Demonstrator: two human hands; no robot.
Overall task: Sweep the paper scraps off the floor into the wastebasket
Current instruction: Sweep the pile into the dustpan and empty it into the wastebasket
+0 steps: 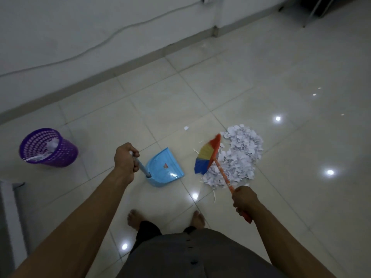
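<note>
A heap of white paper scraps [241, 155] lies on the tiled floor right of centre. My right hand [244, 199] grips the orange handle of a small broom [206, 155], whose red, yellow and blue bristles sit at the heap's left edge. A light blue dustpan [166, 167] stands on the floor to the left of the broom, its mouth facing right. My left hand [126, 159] grips the top of its upright handle. The purple mesh wastebasket [48, 147] stands at the far left with some white paper inside.
One stray scrap [186, 128] lies beyond the dustpan. My bare feet [138, 217] are just behind the tools. A wall with a skirting board [140, 59] and a loose cable runs across the back. Grey furniture [12, 217] edges in at lower left.
</note>
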